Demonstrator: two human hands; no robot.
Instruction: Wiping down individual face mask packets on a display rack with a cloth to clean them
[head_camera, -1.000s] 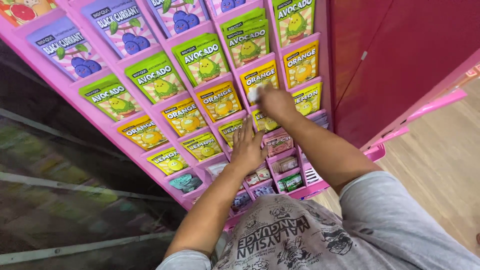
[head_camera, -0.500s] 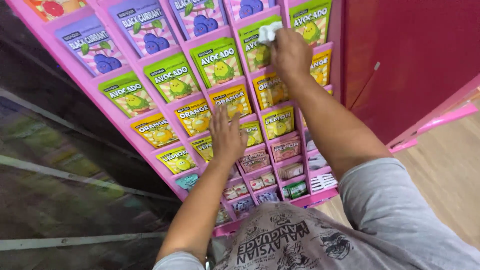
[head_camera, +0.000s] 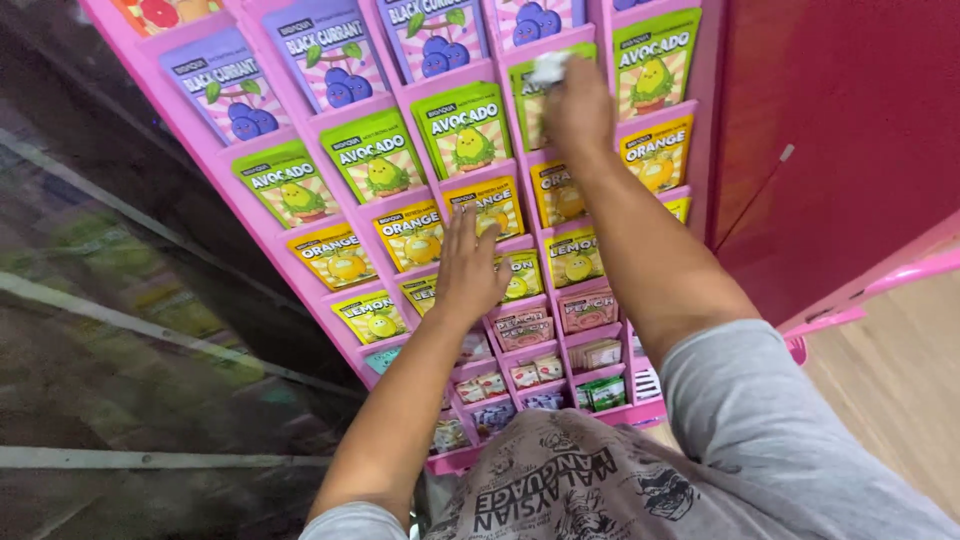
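Observation:
A pink display rack holds rows of flat sachets in slanted pockets: purple ones at the top, then green, orange and yellow ones, with smaller packets lower down. My right hand is raised against a green sachet high on the rack, its fingers closed on a small white cloth. My left hand lies flat with spread fingers on the orange and yellow sachets in the middle of the rack, holding nothing.
A dark red wall panel stands right of the rack. A pink ledge juts out over a light wooden floor at the lower right. A dark reflective glass surface fills the left side.
My right hand rose with the cloth from the orange sachets to the green row. My left hand shifted up from the lower small packets onto the orange and yellow sachets.

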